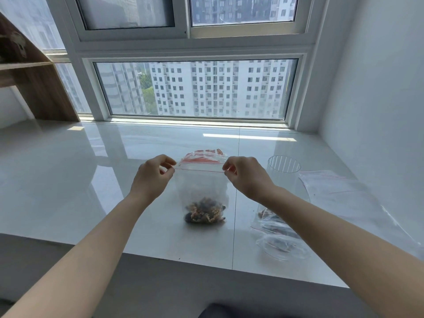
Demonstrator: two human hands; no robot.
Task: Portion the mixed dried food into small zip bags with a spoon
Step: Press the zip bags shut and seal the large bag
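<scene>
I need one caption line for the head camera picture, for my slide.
Both hands, left and right, pinch the top corners of a small zip bag holding dried food.

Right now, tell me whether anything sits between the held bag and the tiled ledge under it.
Nothing visible does. The left hand and right hand pinch the top corners of the bag, and the ledge directly below looks bare. The other bags and clear cup lie off to the right.
</scene>
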